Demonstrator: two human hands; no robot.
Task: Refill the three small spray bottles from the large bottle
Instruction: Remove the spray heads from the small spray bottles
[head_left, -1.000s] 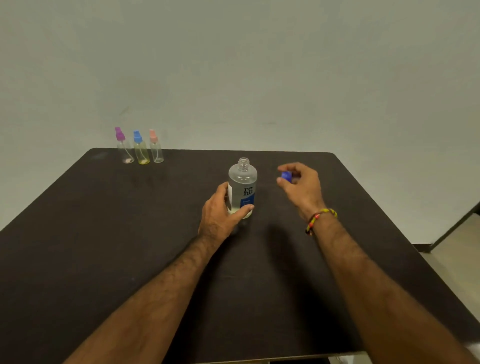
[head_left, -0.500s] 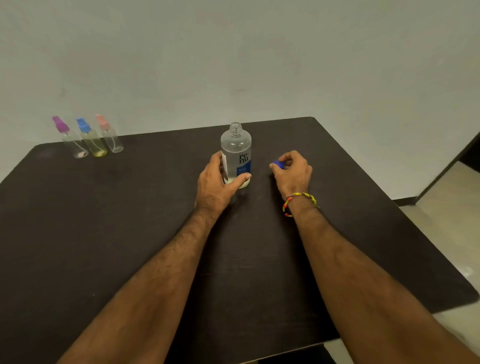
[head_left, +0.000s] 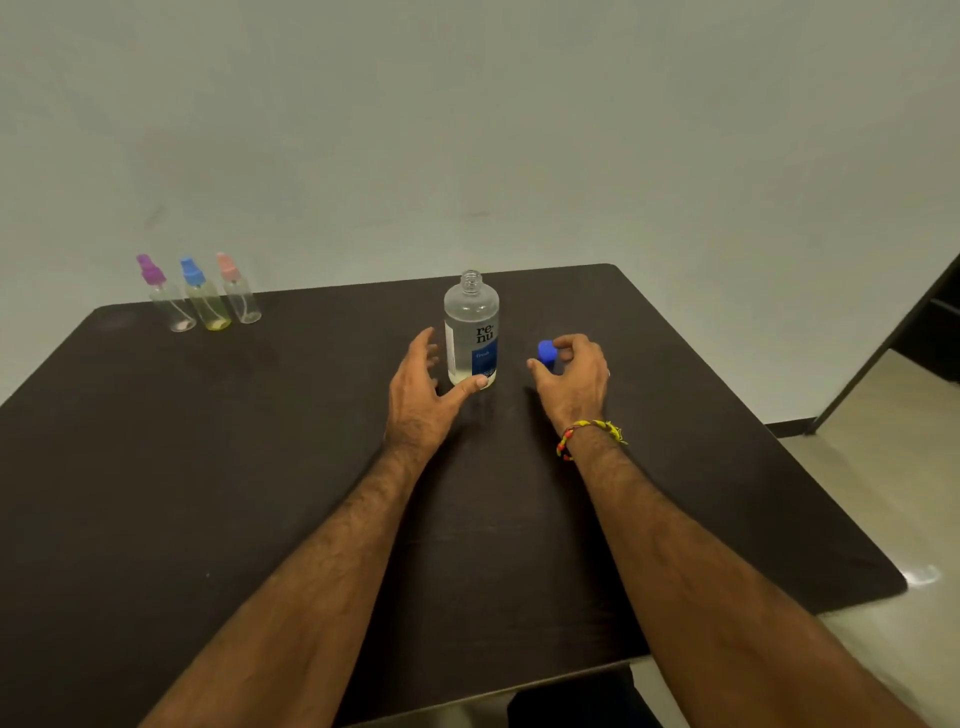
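Head view: large bottle (head_left: 471, 327) stands upright and uncapped mid-worktop (head_left: 208, 467). Left hand (head_left: 423, 387) lies beside it, fingers released, thumb touching its base. Right hand (head_left: 574, 374) pinches the blue cap (head_left: 545, 351) just right of the bottle, low over the worktop. Three spray bottles (head_left: 205, 296) stand in a row at the far left corner, well apart, pump tops on. Judged step: setting the cap down after opening. Next, a spray bottle must be fetched and its pump top unscrewed before pouring.
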